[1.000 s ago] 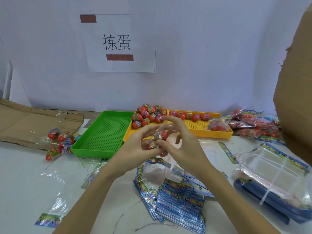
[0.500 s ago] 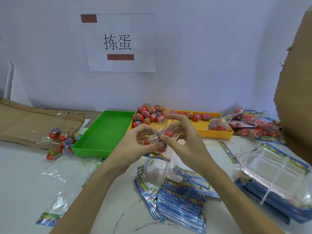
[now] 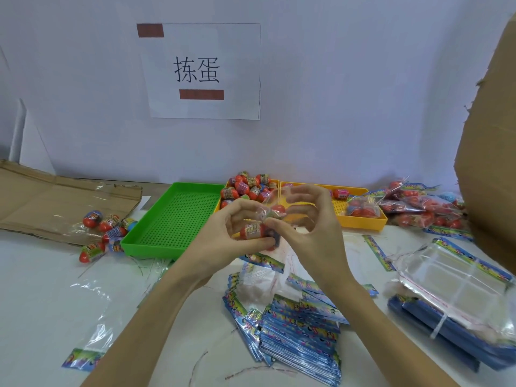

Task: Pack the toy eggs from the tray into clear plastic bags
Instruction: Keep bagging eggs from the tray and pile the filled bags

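Paper sign (image 3: 202, 71) taped to the wall: 2 large black characters, "拣蛋"; 1 red-brown bar at its top left corner, 1 below the characters. Toy eggs (image 3: 248, 185), bag header cards (image 3: 301, 331): printed wrappers and multicoloured lettering, too small and blurred to read.

The toy eggs (image 3: 250, 188) heaped in the yellow plastic tray (image 3: 360, 222) are red with bright, many-coloured wrappers round the middle. The tray next to it is green plastic (image 3: 178, 219) with rows of tiny dots on its floor. The stack of flat bag cards (image 3: 301, 339) is blue with rainbow pictures. The white paper sign (image 3: 203, 71) on the pale wall has black writing and two brown-red bars. The flat cardboard (image 3: 55, 202) is brown.
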A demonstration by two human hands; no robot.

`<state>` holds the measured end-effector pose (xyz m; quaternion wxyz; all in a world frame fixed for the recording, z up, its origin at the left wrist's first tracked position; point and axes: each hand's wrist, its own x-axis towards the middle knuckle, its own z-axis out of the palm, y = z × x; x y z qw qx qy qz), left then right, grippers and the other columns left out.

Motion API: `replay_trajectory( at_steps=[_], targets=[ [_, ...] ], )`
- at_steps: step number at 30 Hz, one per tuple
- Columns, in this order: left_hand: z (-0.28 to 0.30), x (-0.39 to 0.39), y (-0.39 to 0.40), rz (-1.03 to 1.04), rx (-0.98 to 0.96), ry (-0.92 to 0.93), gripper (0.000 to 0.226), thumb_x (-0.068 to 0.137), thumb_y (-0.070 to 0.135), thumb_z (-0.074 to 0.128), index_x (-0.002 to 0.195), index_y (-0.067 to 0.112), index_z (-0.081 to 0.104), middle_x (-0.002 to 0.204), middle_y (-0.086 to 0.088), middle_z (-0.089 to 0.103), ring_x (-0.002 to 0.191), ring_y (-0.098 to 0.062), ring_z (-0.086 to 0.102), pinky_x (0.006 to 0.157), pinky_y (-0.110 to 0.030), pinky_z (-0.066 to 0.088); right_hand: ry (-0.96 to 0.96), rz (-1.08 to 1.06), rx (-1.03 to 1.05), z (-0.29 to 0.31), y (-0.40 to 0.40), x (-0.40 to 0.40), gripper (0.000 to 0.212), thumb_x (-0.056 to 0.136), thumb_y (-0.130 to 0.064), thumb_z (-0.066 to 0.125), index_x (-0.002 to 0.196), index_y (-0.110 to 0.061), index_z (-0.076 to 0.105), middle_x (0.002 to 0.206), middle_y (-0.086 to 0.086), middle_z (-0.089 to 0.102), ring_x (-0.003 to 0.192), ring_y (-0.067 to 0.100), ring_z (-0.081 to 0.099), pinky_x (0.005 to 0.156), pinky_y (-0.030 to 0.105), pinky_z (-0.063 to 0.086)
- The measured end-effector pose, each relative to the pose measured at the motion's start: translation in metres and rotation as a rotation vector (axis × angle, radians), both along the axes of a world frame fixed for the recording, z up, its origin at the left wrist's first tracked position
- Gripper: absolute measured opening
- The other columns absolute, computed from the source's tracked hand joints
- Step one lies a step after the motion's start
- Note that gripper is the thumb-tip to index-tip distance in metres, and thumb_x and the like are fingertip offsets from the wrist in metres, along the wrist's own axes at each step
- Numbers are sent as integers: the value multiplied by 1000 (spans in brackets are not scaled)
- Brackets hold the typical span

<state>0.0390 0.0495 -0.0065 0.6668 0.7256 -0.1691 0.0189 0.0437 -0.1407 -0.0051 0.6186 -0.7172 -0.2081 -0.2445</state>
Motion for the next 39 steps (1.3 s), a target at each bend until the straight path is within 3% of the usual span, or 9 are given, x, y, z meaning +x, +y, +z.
replay_trajectory(
  at_steps=[6, 11, 15, 20, 24, 28, 31, 34, 39],
  targets=[
    [5, -3, -3, -13, -50, 93, 44, 75, 34, 96, 108, 25, 68, 104, -4, 78, 94, -20, 75, 80, -34, 57, -12, 52, -156, -1, -7, -1, 60, 82, -22, 86, 133, -23, 53, 98, -11, 72, 95, 15, 69, 72, 20, 50],
    [2, 1, -1, 23, -109, 116, 54, 73, 28, 91, 120, 16, 67, 113, -10, 79, 105, -30, 77, 94, -43, 62, -20, 143, -181, 4, -2, -4, 52, 95, -9, 71, 142, -21, 51, 120, -11, 70, 113, 18, 66, 78, 31, 55],
    [2, 4, 4, 97, -106, 118, 46, 81, 23, 88, 123, 17, 71, 115, -9, 78, 102, -27, 77, 81, -31, 63, -61, 188, -59, 11, -10, -2, 37, 101, -11, 59, 137, -18, 57, 132, -5, 67, 126, 22, 62, 91, 37, 56],
    [-2, 9, 8, 245, -143, 166, 18, 92, 10, 76, 110, 15, 75, 106, -16, 77, 83, -21, 72, 63, -25, 59, 90, -206, -254, 3, -24, 37, 26, 100, -3, 56, 120, -17, 67, 118, -7, 69, 113, 8, 63, 88, 24, 54],
    [-5, 11, 9, 252, -182, 147, 18, 90, 13, 80, 108, 11, 74, 106, -18, 78, 91, -28, 77, 76, -36, 64, 230, -342, -516, -7, -33, 90, 27, 102, -9, 54, 125, -11, 68, 128, 5, 65, 122, 21, 57, 101, 33, 46],
    [-4, 11, 11, 186, -300, 172, 35, 80, 10, 83, 113, 5, 71, 108, -22, 78, 96, -26, 76, 73, -32, 64, 364, -438, -715, -6, -50, 141, 45, 98, -2, 47, 142, -8, 57, 149, 17, 50, 136, 39, 47, 110, 45, 43],
    [-3, 11, 12, 142, -402, 209, 38, 76, 9, 82, 112, 5, 71, 111, -25, 77, 97, -26, 76, 74, -33, 64, 449, -459, -860, -11, -67, 161, 46, 93, 2, 50, 137, -6, 60, 140, 22, 58, 127, 43, 53, 99, 45, 48],
    [-3, 11, 14, 127, -350, 179, 37, 84, 1, 79, 119, 7, 69, 112, -17, 78, 105, -30, 74, 80, -36, 65, 440, -537, -801, -18, -72, 166, 35, 93, -2, 60, 126, -4, 66, 123, 22, 68, 116, 40, 60, 90, 40, 48],
    [-3, 9, 12, 100, -233, 116, 48, 87, 2, 80, 130, 12, 64, 117, -10, 79, 115, -28, 73, 94, -37, 61, 258, -567, -531, -14, -58, 149, 33, 98, -8, 65, 129, 0, 59, 119, 20, 70, 112, 38, 64, 93, 43, 51]
  ],
)
